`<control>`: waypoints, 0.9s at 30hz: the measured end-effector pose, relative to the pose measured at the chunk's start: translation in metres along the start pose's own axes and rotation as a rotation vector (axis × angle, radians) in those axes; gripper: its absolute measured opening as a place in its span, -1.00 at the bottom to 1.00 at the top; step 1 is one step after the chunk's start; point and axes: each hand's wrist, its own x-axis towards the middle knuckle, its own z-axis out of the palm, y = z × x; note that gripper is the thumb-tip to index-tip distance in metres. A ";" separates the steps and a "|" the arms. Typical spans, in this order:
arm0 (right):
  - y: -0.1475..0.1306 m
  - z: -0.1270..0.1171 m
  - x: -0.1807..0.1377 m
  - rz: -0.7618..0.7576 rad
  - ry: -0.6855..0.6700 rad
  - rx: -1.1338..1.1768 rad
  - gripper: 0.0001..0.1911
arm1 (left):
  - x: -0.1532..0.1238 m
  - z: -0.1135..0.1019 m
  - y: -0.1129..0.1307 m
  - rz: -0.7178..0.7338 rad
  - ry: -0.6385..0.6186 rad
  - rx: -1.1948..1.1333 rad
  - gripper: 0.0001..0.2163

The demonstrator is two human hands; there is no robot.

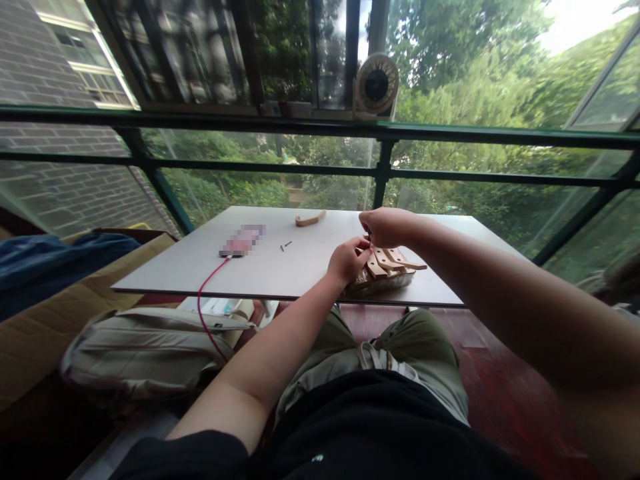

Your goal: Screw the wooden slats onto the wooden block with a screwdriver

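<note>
Left hand (pixel 349 261) and right hand (pixel 390 227) are both bare; back from their grip I see olive trousers (pixel 433 347), pale drawstrings (pixel 371 355), then a black shirt (pixel 390 427) with a short left sleeve (pixel 200 455) and small white mark (pixel 317 458).

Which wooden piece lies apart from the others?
The bent piece lying alone near the far edge of the white table; the other wooden pieces are bunched together beside the left hand.

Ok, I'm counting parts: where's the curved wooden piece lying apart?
In the head view, the curved wooden piece lies toward the far edge of the white table, left of the right hand, beyond two small dark pieces.
</note>
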 end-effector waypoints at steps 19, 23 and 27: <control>-0.003 0.007 -0.004 0.051 0.047 0.018 -0.53 | -0.002 0.001 0.003 -0.007 -0.001 0.012 -0.83; -0.003 0.007 -0.005 0.046 0.048 0.027 -0.51 | -0.002 0.001 0.003 -0.006 -0.003 0.013 -0.83; -0.004 0.006 -0.005 0.046 0.046 0.032 -0.50 | -0.003 0.000 0.004 0.002 -0.003 0.013 -0.84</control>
